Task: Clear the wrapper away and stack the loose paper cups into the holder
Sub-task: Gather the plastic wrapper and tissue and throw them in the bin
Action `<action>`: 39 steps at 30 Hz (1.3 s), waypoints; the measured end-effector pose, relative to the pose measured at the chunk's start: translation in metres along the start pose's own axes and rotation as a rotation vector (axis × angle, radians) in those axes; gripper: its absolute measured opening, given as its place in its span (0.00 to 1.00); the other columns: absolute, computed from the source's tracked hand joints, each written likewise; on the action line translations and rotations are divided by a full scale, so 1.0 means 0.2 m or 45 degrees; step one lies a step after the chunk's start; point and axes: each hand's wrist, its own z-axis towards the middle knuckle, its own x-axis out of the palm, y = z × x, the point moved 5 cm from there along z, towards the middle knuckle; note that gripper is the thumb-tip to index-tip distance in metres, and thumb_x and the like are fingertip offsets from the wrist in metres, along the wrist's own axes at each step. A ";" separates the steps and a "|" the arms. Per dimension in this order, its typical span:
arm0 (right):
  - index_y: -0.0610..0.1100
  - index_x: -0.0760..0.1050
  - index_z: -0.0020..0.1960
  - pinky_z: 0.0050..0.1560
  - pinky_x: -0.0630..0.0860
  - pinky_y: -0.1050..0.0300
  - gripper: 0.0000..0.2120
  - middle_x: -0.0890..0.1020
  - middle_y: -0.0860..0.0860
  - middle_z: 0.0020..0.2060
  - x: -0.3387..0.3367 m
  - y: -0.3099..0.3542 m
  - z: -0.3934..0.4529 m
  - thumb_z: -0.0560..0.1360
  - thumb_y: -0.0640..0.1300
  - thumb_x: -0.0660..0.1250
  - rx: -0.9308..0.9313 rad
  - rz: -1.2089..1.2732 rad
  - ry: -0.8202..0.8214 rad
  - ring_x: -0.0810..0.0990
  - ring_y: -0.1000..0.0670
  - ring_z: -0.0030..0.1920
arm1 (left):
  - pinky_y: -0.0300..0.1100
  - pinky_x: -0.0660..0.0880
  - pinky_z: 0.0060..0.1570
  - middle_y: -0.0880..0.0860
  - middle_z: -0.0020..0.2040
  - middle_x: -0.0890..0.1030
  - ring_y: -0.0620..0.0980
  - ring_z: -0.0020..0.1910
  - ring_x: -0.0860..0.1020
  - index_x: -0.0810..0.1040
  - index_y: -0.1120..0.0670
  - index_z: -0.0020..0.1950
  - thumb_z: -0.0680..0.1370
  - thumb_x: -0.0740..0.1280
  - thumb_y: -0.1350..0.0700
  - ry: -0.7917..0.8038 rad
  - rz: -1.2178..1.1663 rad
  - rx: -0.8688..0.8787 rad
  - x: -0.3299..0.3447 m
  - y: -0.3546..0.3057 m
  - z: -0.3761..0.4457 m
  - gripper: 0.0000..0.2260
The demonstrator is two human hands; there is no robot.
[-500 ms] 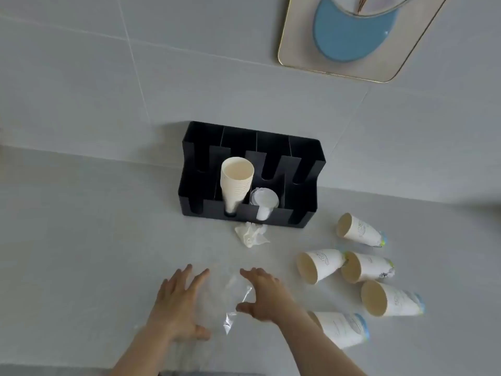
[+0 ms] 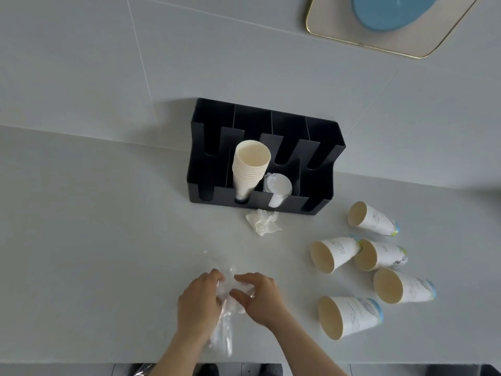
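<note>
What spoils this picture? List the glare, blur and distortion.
Head view: wide-angle bending curves the counter edge and tile seams; light is soft and flat, shadows faint; the clear wrapper shows only as small glints between the left hand and right hand; the loose cups look slightly soft.

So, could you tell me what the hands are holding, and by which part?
Both hands, left and right, gather the clear plastic wrapper at its far end.
</note>
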 end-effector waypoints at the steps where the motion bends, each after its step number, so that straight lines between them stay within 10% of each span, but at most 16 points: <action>1: 0.55 0.79 0.67 0.64 0.76 0.54 0.25 0.83 0.54 0.62 -0.01 0.01 0.00 0.72 0.62 0.74 0.001 0.085 0.020 0.80 0.52 0.60 | 0.38 0.77 0.41 0.42 0.49 0.83 0.44 0.45 0.81 0.76 0.42 0.55 0.74 0.70 0.61 -0.048 -0.131 -0.032 -0.02 -0.02 0.02 0.15; 9: 0.49 0.83 0.57 0.37 0.85 0.49 0.13 0.86 0.41 0.50 -0.27 0.05 0.02 0.74 0.41 0.78 0.076 0.895 0.057 0.88 0.44 0.44 | 0.35 0.78 0.37 0.50 0.49 0.85 0.45 0.44 0.84 0.82 0.45 0.49 0.70 0.70 0.67 0.120 -1.347 -0.243 -0.09 -0.23 0.15 0.17; 12: 0.44 0.85 0.51 0.35 0.85 0.46 0.07 0.85 0.36 0.42 -0.38 0.02 0.07 0.76 0.34 0.73 0.080 0.902 -0.036 0.86 0.39 0.36 | 0.43 0.80 0.53 0.51 0.57 0.84 0.48 0.56 0.83 0.84 0.44 0.55 0.65 0.71 0.60 0.384 -1.531 -0.155 -0.10 -0.28 0.15 0.20; 15: 0.42 0.84 0.48 0.34 0.85 0.49 0.10 0.84 0.42 0.38 -0.44 -0.02 0.11 0.78 0.30 0.66 0.108 0.933 -0.133 0.84 0.42 0.33 | 0.40 0.68 0.70 0.38 0.71 0.65 0.37 0.73 0.65 0.76 0.37 0.66 0.64 0.74 0.56 0.360 -1.097 0.182 -0.11 -0.34 0.11 0.32; 18: 0.41 0.82 0.49 0.35 0.82 0.57 0.13 0.84 0.43 0.38 -0.48 -0.04 0.15 0.77 0.28 0.62 0.189 1.089 -0.170 0.84 0.46 0.32 | 0.28 0.62 0.63 0.32 0.77 0.46 0.27 0.74 0.48 0.62 0.34 0.75 0.66 0.79 0.52 0.258 -0.693 0.494 -0.06 -0.44 0.07 0.43; 23: 0.39 0.82 0.57 0.54 0.83 0.47 0.13 0.86 0.41 0.45 -0.46 -0.04 0.18 0.77 0.34 0.63 0.197 1.242 0.256 0.86 0.44 0.44 | 0.29 0.75 0.45 0.29 0.65 0.72 0.32 0.55 0.78 0.71 0.31 0.59 0.72 0.78 0.57 -0.149 -0.554 0.267 -0.08 -0.44 0.16 0.27; 27: 0.53 0.84 0.57 0.65 0.73 0.50 0.16 0.87 0.49 0.56 -0.47 -0.10 0.24 0.80 0.58 0.62 0.128 0.860 0.450 0.82 0.49 0.60 | 0.35 0.73 0.38 0.38 0.46 0.80 0.39 0.42 0.79 0.73 0.41 0.49 0.73 0.76 0.52 -0.211 -0.411 0.092 -0.09 -0.44 0.21 0.13; 32: 0.55 0.78 0.66 0.59 0.79 0.51 0.14 0.80 0.49 0.64 -0.65 -0.14 0.41 0.81 0.48 0.67 -0.022 0.271 -0.125 0.80 0.49 0.60 | 0.43 0.71 0.33 0.42 0.39 0.79 0.41 0.36 0.78 0.73 0.44 0.46 0.76 0.73 0.46 -0.272 -0.408 -0.269 -0.06 -0.36 0.14 0.09; 39: 0.62 0.55 0.79 0.71 0.72 0.41 0.34 0.49 0.49 0.83 -0.48 -0.05 0.66 0.81 0.42 0.67 -0.442 -0.715 0.235 0.57 0.42 0.79 | 0.55 0.66 0.65 0.48 0.43 0.82 0.54 0.45 0.80 0.77 0.52 0.47 0.75 0.76 0.52 -0.277 -0.325 -0.513 0.03 -0.30 0.06 0.09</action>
